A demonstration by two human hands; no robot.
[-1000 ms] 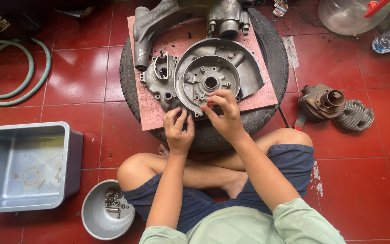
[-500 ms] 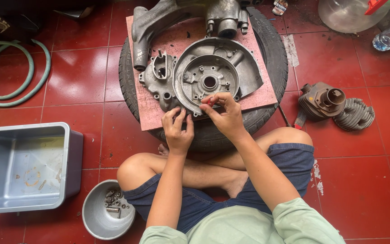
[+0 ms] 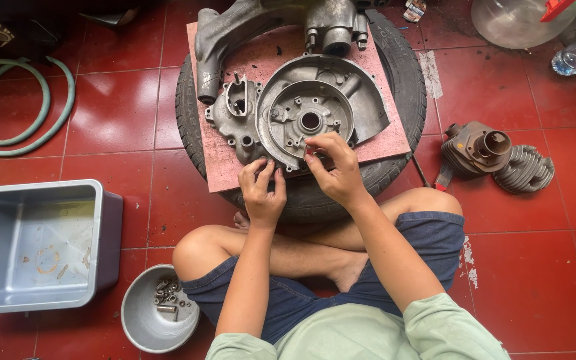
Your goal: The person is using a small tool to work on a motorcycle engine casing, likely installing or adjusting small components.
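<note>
Red tile floor (image 3: 121, 113), grey round engine casing (image 3: 321, 110)

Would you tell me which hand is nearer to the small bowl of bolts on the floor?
Left. The left hand is up at the casing's near edge, above the bowl; the right hand is farther right.

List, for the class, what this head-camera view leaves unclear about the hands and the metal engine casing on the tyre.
- Head view: the small red-tipped piece in the right hand is mostly hidden by the fingers.
- The left hand covers its fingertips' contact with the engine casing.
- The casing's upper part is cut off by the top edge.
- The small parts in the metal bowl are too small to identify.
</note>
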